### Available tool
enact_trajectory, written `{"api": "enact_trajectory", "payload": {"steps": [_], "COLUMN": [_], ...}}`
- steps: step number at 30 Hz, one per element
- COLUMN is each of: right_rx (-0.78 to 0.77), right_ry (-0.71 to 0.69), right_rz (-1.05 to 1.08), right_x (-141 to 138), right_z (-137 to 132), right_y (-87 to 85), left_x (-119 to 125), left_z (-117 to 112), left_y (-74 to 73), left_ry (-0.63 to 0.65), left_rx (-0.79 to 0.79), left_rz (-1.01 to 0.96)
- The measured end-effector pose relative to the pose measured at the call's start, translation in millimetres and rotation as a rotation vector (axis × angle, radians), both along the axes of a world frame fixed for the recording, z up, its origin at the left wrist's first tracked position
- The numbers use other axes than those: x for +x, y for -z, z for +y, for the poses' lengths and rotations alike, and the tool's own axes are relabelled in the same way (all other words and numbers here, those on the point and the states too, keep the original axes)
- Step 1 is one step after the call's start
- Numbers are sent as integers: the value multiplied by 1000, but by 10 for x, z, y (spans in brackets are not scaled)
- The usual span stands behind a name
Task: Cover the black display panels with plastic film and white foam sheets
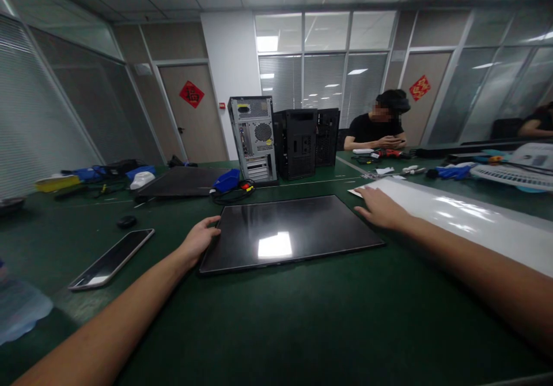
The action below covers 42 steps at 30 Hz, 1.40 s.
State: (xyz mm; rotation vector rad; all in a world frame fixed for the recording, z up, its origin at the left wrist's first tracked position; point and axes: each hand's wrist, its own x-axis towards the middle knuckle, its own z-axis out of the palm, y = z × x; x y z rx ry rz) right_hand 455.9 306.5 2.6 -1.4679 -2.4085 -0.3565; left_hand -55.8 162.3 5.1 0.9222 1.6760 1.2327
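A flat display panel [302, 224] with a dark glossy face and thin black frame lies in front of me on the green table, a ceiling light mirrored in it. My left hand [200, 239] grips its left edge, thumb and forefinger at the rim; the other fingers are partly hidden. Beyond the panel's right edge, my right hand [380, 207] is open with fingers spread. It is over the near left corner of a shiny white sheet [449, 213], apart from the panel.
Computer cases [254, 144] stand behind the panel. A phone [113, 259] lies left, near a round black object [127, 222] and a dark flat panel [185, 181]. A blue tray [226, 181] with cables is behind. Blue gloves [455, 171] lie right. Another person [380, 124] sits across.
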Motion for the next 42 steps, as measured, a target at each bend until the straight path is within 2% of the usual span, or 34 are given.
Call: {"api": "enact_trajectory", "payload": {"steps": [2, 4, 5, 7, 11, 24, 28, 32, 35, 38, 40, 42], "right_rx": [44, -112, -198, -322, -318, -73, 0, -44, -133, -186, -137, -38], "right_ry": [252, 528, 606, 637, 548, 344, 53, -230, -425, -615, -594, -386], "right_rz": [-56, -24, -10, -5, -48, -173, -96, 16, 75, 98, 109, 100], "right_x": [361, 660, 772, 907, 844, 66, -330, -709, -855, -863, -812, -729], "right_z": [220, 343, 373, 382, 285, -260, -549, -867, -1026, -1056, -999, -898], "right_y": [142, 234, 255, 253, 173, -100, -155, -164, -152, -142, -143, -153], "left_x": [4, -3, -8, -12, 12, 36, 61, 72, 47, 17, 7, 6], "left_z": [-1, 1, 1, -3, -27, -47, -71, -83, -69, -53, -49, -51], "left_y": [-3, 4, 8, 14, -1, -27, -61, -74, -53, -29, -22, -23], "left_ry": [-7, -7, -5, 5, 14, -1, -9, -2, 6, 1, 1, 9], "left_rx": [-2, 16, 28, 40, 31, 73, 66, 60, 76, 86, 89, 84], "left_rz": [21, 38, 48, 66, 70, 138, 145, 162, 169, 170, 168, 170]}}
